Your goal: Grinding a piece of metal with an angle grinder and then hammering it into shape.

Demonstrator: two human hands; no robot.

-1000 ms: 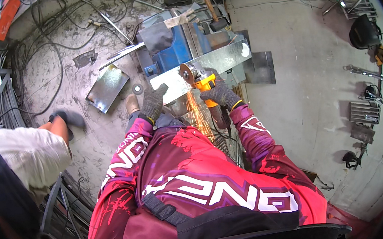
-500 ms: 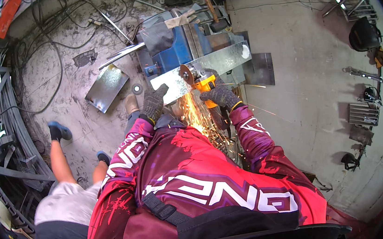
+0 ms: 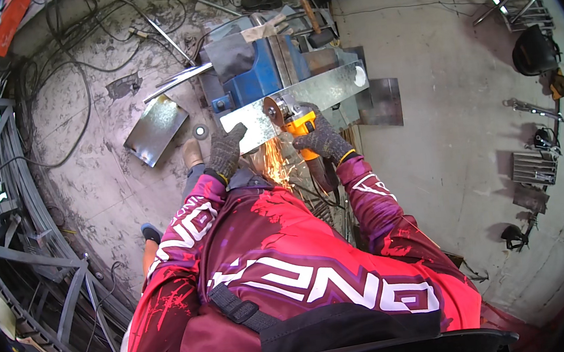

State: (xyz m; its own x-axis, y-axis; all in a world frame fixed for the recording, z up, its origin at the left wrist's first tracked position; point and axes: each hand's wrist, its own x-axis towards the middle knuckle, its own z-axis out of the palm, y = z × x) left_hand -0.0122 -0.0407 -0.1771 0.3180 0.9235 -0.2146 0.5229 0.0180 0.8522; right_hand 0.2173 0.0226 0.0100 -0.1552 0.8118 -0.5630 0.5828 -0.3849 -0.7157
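Note:
My gloved left hand (image 3: 225,149) grips the left end of a long galvanized metal strip (image 3: 336,88). The strip lies across the front of a blue bench vise (image 3: 248,83). In my gloved right hand (image 3: 326,138) is a yellow angle grinder (image 3: 301,125), my fingers wrapped around its body. Its brown cutting disc (image 3: 273,111) stands on edge against the strip, to the right of my left hand. Orange sparks (image 3: 274,162) stream from there toward my body. The exact line of contact is too small to make out.
A hammer (image 3: 308,8) rests behind the vise. Bent sheet metal (image 3: 157,128) and a small round disc (image 3: 201,131) lie on the floor at left. Cables (image 3: 86,80) and steel bars (image 3: 3,171) crowd the left side. A black welding helmet (image 3: 535,51) sits far right.
The spark stream has become shorter and narrower. The other person at left has moved back toward the lower edge, mostly behind my arm. My hands and the strip hold nearly the same place.

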